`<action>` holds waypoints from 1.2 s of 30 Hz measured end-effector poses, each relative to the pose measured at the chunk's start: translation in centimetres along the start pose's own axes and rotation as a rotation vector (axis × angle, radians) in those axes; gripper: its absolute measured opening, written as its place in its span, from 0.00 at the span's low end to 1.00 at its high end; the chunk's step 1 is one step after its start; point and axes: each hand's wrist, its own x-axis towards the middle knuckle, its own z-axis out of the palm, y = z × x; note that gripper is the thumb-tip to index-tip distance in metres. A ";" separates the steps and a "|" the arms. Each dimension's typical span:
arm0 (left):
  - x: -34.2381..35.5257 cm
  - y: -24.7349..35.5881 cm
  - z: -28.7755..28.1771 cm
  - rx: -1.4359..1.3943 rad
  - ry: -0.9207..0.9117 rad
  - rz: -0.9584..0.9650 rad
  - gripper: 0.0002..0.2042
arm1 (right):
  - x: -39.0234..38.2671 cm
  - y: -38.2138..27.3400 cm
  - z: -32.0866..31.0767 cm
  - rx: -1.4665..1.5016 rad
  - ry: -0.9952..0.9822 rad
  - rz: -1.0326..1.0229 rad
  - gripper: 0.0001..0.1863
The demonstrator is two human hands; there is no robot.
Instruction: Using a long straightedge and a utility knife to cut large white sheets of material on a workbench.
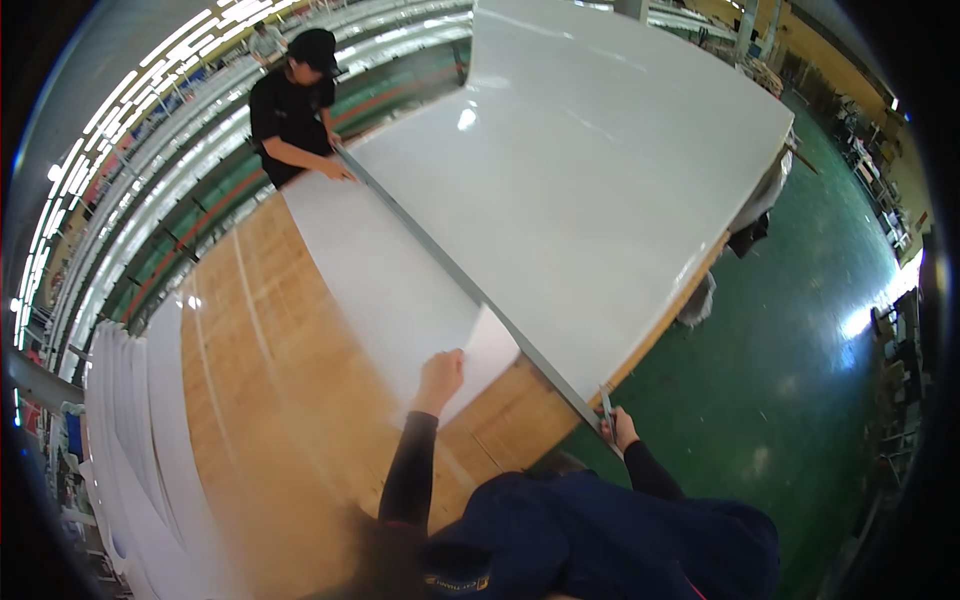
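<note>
A large glossy white sheet (620, 180) covers much of the wooden table (262, 370). A long grey straightedge (444, 267) crosses it diagonally, with a narrower white sheet (360, 270) along its left side. My left hand (441, 378) grips that sheet's near end, which is lifted and bent up beside the straightedge. At the straightedge's near end, by the table edge, my right hand (618, 426) is closed on a slim metallic cutting tool (607, 405); its exact kind is unclear.
A co-worker in black (287, 120) stands at the far left end, both hands at the straightedge. Another person (266, 42) is farther back. Stacked white sheets (130, 450) lie at the left. Green floor (760, 380) runs along the right; racks line the back.
</note>
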 end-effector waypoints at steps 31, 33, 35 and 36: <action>-21.1 -7.8 12.2 -0.626 0.110 -0.929 0.14 | 2.9 -3.8 10.5 -1.194 0.288 -0.803 0.23; -20.4 -5.3 11.5 -1.247 0.166 -1.321 0.14 | 3.0 -4.2 10.2 -1.201 0.303 -0.816 0.24; -20.0 -4.3 11.0 -1.148 0.127 -1.295 0.14 | 3.3 -4.6 10.7 -1.201 0.303 -0.835 0.24; -19.9 -4.2 10.8 -1.055 0.079 -1.263 0.14 | 3.7 -4.8 10.6 -1.222 0.278 -0.814 0.25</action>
